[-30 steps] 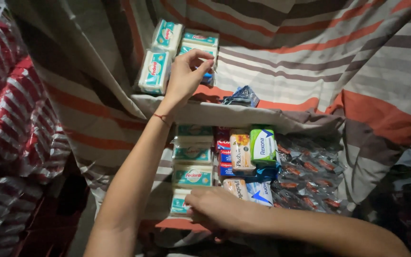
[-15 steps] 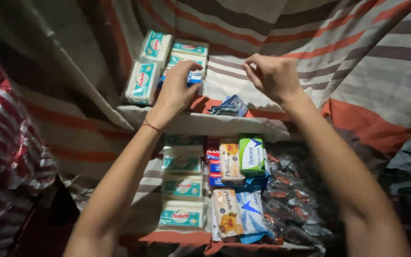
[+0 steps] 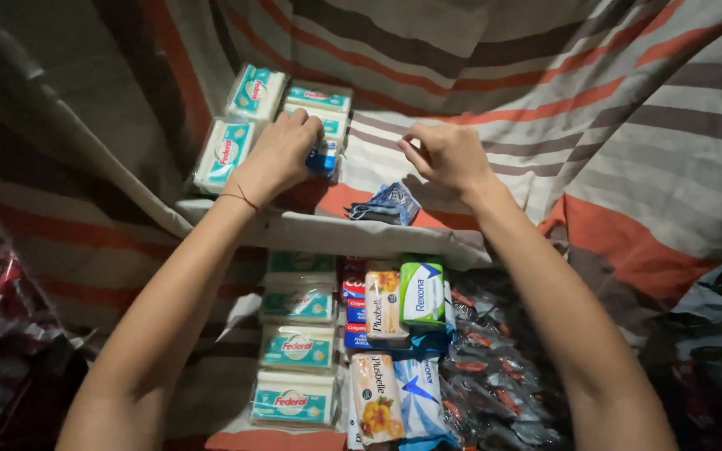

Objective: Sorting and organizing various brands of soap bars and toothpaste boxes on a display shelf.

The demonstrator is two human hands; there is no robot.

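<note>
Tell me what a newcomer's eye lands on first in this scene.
Two bare arms reach up to a cloth-covered shelf: the left hand rests on a stack of white-and-teal soap packs, while the right hand hovers above a small dark blue packet. Below, more soap packs stand in a column beside colourful boxes.

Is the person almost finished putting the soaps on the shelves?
Partly. White and teal soap packs sit stacked in a neat column on the lower shelf, and several more stand on the upper shelf. The left hand is pressing a small blue pack beside them. The right hand hovers empty. A loose dark blue packet lies unplaced on the shelf.
</note>
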